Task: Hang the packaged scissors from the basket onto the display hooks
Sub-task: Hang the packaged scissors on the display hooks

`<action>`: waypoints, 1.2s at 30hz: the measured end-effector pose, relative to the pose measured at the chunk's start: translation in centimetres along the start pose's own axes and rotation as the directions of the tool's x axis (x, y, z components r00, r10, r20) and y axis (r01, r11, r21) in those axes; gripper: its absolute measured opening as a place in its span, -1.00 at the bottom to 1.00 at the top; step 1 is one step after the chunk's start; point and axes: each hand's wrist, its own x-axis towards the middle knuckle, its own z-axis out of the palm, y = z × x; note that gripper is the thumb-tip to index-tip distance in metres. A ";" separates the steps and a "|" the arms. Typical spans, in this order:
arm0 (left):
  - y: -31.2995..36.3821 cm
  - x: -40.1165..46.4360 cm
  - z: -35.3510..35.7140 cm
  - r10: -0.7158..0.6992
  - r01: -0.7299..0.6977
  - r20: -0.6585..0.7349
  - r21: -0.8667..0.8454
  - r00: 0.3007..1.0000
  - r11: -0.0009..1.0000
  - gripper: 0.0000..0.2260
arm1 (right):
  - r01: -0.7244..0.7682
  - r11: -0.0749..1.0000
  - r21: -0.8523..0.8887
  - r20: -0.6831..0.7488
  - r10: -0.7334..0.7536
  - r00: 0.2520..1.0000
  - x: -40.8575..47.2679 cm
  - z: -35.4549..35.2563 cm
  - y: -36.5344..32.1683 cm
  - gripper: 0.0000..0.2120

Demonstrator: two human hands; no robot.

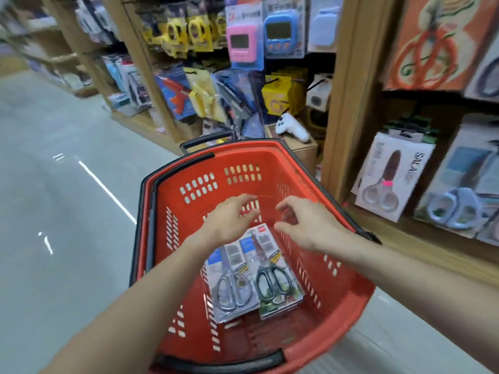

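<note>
Now | red basket [348, 300]: two scissors packs [253, 282] flat inside | left hand [229, 220], right hand [307, 225] loosely spread, empty

left hand [231, 220] empty, fingers loose | right hand [305, 225] likewise | both above packaged scissors [253, 279] in red basket [351, 300]

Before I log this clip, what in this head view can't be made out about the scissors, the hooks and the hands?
- Display hooks: none discernible; hanging packs cover them and motion blur smears the shelves.
- Scissor packs in the red basket: how many are stacked is hidden by the top two; label print is too small and blurred.
- Left hand and right hand: fingertips blurred, apparently holding nothing.
- Shelf scissors: neighbouring packs cut off by the right edge.
</note>
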 end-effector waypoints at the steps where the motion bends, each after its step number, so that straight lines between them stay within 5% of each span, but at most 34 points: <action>1: -1.1 0.0 0.4 -0.032 0.029 0.051 0.049 0.998 0.998 -0.54 | -0.028 0.998 -0.056 0.067 0.032 0.997 1.0 1.0 -0.4 -0.59; 6: -4.7 0.8 2.8 -0.263 0.222 0.201 0.204 0.944 0.954 -0.43 | -0.150 0.967 -0.207 0.256 0.201 0.945 7.1 6.7 -2.4 -0.60; 10: -5.9 0.5 6.0 -0.409 0.340 0.279 0.264 0.869 0.902 -0.43 | -0.290 0.933 -0.212 0.229 0.336 0.914 10.0 11.3 -0.6 -0.60; 19: -8.6 -0.4 10.9 -0.283 0.181 0.396 0.276 0.874 0.944 -0.43 | -0.685 0.725 -0.072 0.219 0.682 0.698 8.3 18.3 6.7 -0.51; 26: -9.0 0.0 14.2 -0.268 0.089 0.455 0.378 0.849 0.922 -0.38 | -0.718 0.695 0.008 0.336 0.675 0.657 8.9 22.8 9.3 -0.17; 32: -9.0 0.4 14.5 -0.292 0.103 0.430 0.410 0.854 0.906 -0.34 | -0.698 0.709 -0.101 0.292 0.692 0.661 9.2 22.3 7.9 -0.19; 36: -9.7 0.5 14.7 -0.305 0.143 0.417 0.376 0.856 0.915 -0.34 | -0.722 0.674 -0.157 0.267 0.732 0.626 9.0 23.8 6.6 0.07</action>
